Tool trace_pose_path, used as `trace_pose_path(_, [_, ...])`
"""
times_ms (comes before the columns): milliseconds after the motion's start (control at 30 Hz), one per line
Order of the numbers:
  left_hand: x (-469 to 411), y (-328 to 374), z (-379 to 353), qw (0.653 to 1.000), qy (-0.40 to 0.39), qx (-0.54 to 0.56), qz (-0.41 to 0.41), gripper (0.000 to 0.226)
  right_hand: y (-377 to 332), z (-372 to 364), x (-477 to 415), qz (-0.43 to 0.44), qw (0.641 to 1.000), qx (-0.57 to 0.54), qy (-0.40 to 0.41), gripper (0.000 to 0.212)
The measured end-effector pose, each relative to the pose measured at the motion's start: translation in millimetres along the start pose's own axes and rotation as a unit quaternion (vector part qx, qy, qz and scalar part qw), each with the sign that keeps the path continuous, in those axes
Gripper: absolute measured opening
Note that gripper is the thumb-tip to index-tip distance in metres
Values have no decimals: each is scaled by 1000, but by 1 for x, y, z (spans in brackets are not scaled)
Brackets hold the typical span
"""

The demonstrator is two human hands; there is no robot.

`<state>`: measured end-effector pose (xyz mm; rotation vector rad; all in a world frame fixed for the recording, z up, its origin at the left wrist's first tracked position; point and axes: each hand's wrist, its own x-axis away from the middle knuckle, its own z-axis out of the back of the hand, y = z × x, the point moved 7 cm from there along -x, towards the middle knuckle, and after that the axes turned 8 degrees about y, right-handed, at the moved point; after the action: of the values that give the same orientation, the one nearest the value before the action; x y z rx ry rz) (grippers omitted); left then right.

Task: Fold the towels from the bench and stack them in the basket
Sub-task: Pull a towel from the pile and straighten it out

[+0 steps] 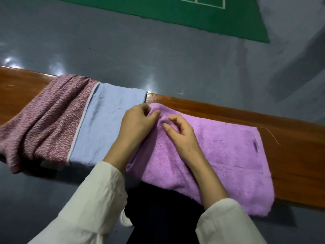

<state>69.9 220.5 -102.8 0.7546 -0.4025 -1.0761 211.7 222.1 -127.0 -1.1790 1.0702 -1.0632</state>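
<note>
At the bench's near edge, the lilac plush rectangular towel (219,155) spills over toward the person's dark trousers (161,208), so part of its weight hangs off the polished brown wooden bench (290,155). Further in, both hands work at the towel's far left corner. The left hand (139,120) has its fingers curled and pinches the hem there, and the right hand (181,136), just beside it, is curled too and nips a raised ridge of pile.

For a clean fold, I judge each hand should find a single layer of hem, then spread apart along the edge before lifting, so that the corner carries across square and does not bunch. Dragging could disturb the pale blue terry towel (105,120), which touches the lilac towel's left side. The mottled mauve woven towel (49,117) lies further left again. Beyond the bench's far edge lie the grey floor (158,59) and a green mat (193,13). No basket is in view.
</note>
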Motion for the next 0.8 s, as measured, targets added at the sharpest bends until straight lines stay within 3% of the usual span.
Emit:
trace_pose_path(100, [10, 9, 1, 983, -7, 177, 38, 14, -15, 8, 8, 10, 999, -31, 10, 13])
trace_pose_path(167, [22, 14, 1, 944, -36, 312, 99, 6, -27, 14, 15, 24, 999, -31, 16, 19])
trace_pose_path(233, [38, 21, 1, 914, -62, 382, 123, 15, -41, 19, 23, 39, 999, -27, 22, 23])
trace_pose_path(467, [87, 56, 26, 916, -71, 395, 33, 8, -89, 47, 59, 67, 996, -11, 55, 10])
trace_pose_path(700, [129, 93, 51, 915, -77, 387, -91, 17, -118, 65, 88, 95, 992, 9, 82, 20])
trace_pose_path(800, [143, 104, 58, 923, -65, 358, -130, 12, -122, 69, 94, 90, 994, 45, 52, 29])
